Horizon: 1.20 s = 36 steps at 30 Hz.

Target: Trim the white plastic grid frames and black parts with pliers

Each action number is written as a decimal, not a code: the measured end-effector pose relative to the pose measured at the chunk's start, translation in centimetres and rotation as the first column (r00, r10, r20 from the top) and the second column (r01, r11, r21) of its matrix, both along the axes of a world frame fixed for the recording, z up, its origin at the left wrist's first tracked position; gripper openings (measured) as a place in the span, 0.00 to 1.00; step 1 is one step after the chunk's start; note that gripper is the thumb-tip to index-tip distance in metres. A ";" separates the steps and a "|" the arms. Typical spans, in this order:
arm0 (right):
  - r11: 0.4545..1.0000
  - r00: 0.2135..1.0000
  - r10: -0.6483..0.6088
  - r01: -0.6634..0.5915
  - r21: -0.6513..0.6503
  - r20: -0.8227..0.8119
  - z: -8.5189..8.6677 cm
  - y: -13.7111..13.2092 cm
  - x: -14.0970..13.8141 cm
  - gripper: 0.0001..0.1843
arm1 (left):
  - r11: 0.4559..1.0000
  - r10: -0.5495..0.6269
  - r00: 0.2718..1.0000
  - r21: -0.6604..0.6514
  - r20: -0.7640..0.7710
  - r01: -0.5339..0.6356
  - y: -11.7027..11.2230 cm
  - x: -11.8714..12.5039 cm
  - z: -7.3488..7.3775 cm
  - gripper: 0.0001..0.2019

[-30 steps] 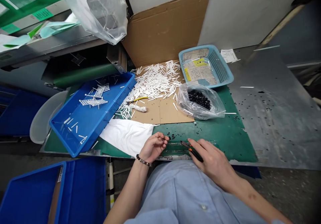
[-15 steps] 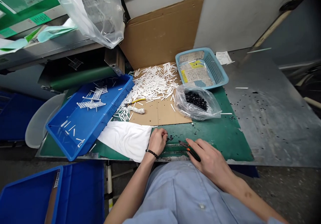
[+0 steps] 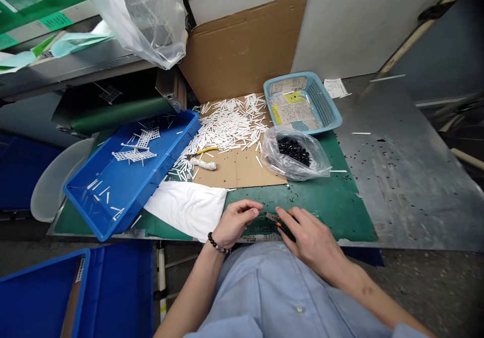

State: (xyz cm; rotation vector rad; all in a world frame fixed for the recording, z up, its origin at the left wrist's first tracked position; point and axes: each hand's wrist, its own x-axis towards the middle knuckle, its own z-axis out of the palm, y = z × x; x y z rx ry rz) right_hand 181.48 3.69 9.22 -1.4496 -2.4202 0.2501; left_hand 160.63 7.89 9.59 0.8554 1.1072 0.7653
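Observation:
My right hand [image 3: 310,234] is closed around a pair of cutting pliers [image 3: 280,223] with black and orange handles, their jaws pointing left. At the jaws' tips, my left hand [image 3: 237,221] pinches thumb and fingers together; whatever lies between them is too small to make out. Both hands are low over the front edge of the green mat [image 3: 325,201]. Beyond the right hand sits a clear plastic bag [image 3: 318,162] of small glossy black pieces [image 3: 295,151]. A white cloth [image 3: 187,208] lies left of my left hand.
White sticks [image 3: 230,126] are heaped on a cardboard sheet [image 3: 245,171], beside yellow-handled pliers [image 3: 206,150] and a white wrapped roll [image 3: 204,164]. A blue tray [image 3: 128,184] with white lattice pieces stands left. A light-blue basket [image 3: 331,111] lined with newspaper stands at the back right.
My left hand has shifted slightly right, its fingers extending to the pliers' jaws. The right hand and pliers moved slightly left. The whole view has shifted a little.

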 end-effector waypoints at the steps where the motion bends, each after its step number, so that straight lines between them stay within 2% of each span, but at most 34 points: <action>1: 1.000 1.000 0.007 -0.007 -0.002 0.008 0.1 0.0 0.0 0.22 | 1.000 -0.007 1.000 -0.013 0.021 0.007 -0.1 0.1 0.1 0.14; 4: 1.000 1.000 -0.001 0.001 -0.016 0.009 0.1 0.1 0.0 0.21 | 1.000 0.003 0.998 -0.001 -0.057 -0.003 0.0 0.0 -0.2 0.15; 8: 0.995 0.992 -0.099 0.098 -0.013 -0.073 -1.3 0.4 1.2 0.21 | 0.986 0.061 0.923 0.164 -0.379 0.002 0.2 -1.0 -1.2 0.12; 12: 0.963 0.942 -0.239 0.260 0.063 -0.238 -2.6 0.2 3.1 0.22 | 0.954 -0.049 0.831 0.222 -0.554 0.204 -0.7 -0.8 -2.0 0.11; 16: 0.959 0.923 -0.265 0.282 0.022 -0.279 -2.0 -0.7 5.0 0.23 | 0.841 -0.141 0.691 0.283 -0.709 0.462 -1.3 1.2 -3.1 0.09; 18: 0.940 0.915 -0.327 0.341 0.018 -0.237 -1.6 -1.0 6.1 0.23 | 0.767 -0.150 0.619 0.304 -0.771 0.565 -1.2 2.1 -3.8 0.11; 20: 0.917 0.918 -0.390 0.394 0.056 -0.072 -1.5 -1.0 7.2 0.20 | 0.697 -0.159 0.548 0.300 -0.821 0.652 -0.8 2.7 -4.3 0.12; 23: 0.947 0.898 -0.313 0.321 0.026 0.309 -1.8 -0.9 8.6 0.11 | 0.600 -0.174 0.429 0.250 -0.886 0.760 -0.2 3.1 -4.6 0.11; 24: 0.955 0.886 -0.276 0.297 0.002 0.373 -1.9 -0.9 8.9 0.11 | 0.570 -0.178 0.392 0.231 -0.902 0.789 -0.1 3.2 -4.5 0.11; 26: 0.949 0.878 -0.298 0.313 0.021 0.375 -2.1 -0.9 9.3 0.14 | 0.525 -0.169 0.339 0.206 -0.926 0.826 0.1 3.2 -4.5 0.11; 28: 0.938 0.872 -0.338 0.344 0.049 0.353 -2.3 -0.9 9.5 0.16 | 0.504 -0.150 0.312 0.199 -0.938 0.841 0.1 3.3 -4.5 0.10; 33: 0.936 0.866 -0.308 0.349 -0.036 0.393 -2.2 -0.8 9.3 0.14 | 0.445 -0.163 0.273 0.176 -0.948 0.878 0.1 3.6 -4.7 0.09; 36: 0.937 0.893 -0.331 0.349 -0.002 0.304 -1.7 -0.7 8.8 0.18 | 0.465 -0.168 0.305 0.197 -0.938 0.863 0.1 3.7 -4.6 0.09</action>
